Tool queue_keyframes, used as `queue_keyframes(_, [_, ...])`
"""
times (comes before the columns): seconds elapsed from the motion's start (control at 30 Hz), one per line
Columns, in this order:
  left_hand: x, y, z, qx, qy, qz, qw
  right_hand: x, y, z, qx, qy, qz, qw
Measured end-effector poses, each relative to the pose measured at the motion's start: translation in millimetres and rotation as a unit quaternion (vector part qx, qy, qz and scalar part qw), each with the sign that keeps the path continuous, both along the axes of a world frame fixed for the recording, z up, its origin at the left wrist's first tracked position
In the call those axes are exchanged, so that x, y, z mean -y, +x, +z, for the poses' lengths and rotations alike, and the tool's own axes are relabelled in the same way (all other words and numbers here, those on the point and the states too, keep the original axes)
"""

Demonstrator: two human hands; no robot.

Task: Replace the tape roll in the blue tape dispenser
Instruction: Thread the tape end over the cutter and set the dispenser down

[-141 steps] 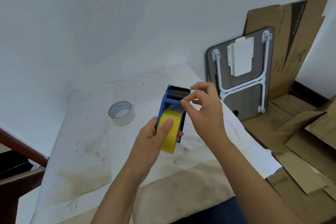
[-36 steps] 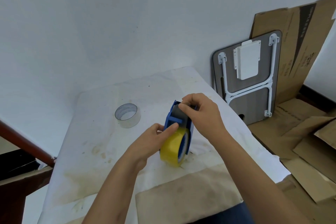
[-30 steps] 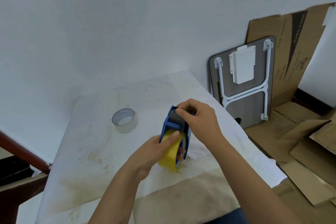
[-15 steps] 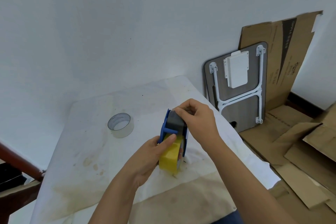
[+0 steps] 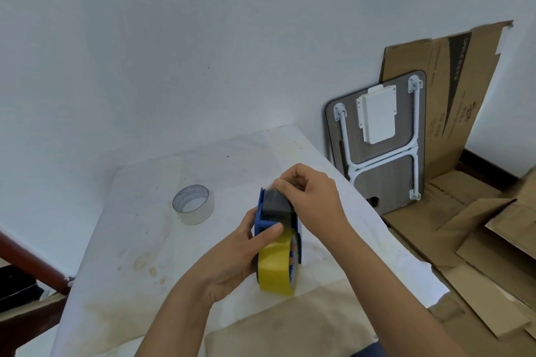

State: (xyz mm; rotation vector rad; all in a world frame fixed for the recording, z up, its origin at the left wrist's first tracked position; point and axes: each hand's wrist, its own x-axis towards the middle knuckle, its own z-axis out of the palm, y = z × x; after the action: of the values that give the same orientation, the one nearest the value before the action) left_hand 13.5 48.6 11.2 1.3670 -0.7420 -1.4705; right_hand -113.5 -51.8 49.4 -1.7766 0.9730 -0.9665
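Near the middle of the frame, the blue tape dispenser point(image 5: 277, 220) stands on edge over the white-covered table point(image 5: 139, 240), with a yellow tape roll point(image 5: 275, 265) seated in its lower part. The left hand point(image 5: 232, 258) wraps around the dispenser from the left, its thumb pressed across the top of the yellow roll. The right hand point(image 5: 314, 200) comes in from the right, fingers curled and pinched together at the dispenser's upper end — exactly what they pinch is blurred.

Left of the hands, well apart, a clear tape roll point(image 5: 193, 204) lies flat on the table, with bare stained surface all around it. The table's far edge meets the white wall point(image 5: 174, 52); its right edge runs diagonally behind the right forearm and drops off toward the floor.

At the right of the frame a folded small table point(image 5: 377, 153) leans against the wall, with flattened cardboard point(image 5: 464, 81) behind it and more sheets spread over the floor — that side is crowded, while the left of the table stays open.
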Motion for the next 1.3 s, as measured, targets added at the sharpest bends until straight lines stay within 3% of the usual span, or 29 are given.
queue_keyframes(0.23, [-2,0,-2,0.043,-0.018,0.009,0.999,-1,-1,9,0.018,0.027,-0.016,0.999])
queue_keyframes(0.43, [-6,4,-2,0.063,-0.032,0.000,0.998,0,-3,16,0.038,0.064,0.030,0.997])
queue_keyframes(0.8, [-16,3,2,0.086,-0.049,-0.006,0.995,13,-12,17,0.071,0.211,0.108,0.969])
queue_keyframes(1.03, [-20,1,4,0.054,-0.055,-0.011,0.997,13,-12,9,0.116,0.355,0.162,0.913])
queue_keyframes(1.3, [-23,-3,13,-0.023,-0.053,0.023,0.998,4,-2,-2,0.160,0.381,0.168,0.895])
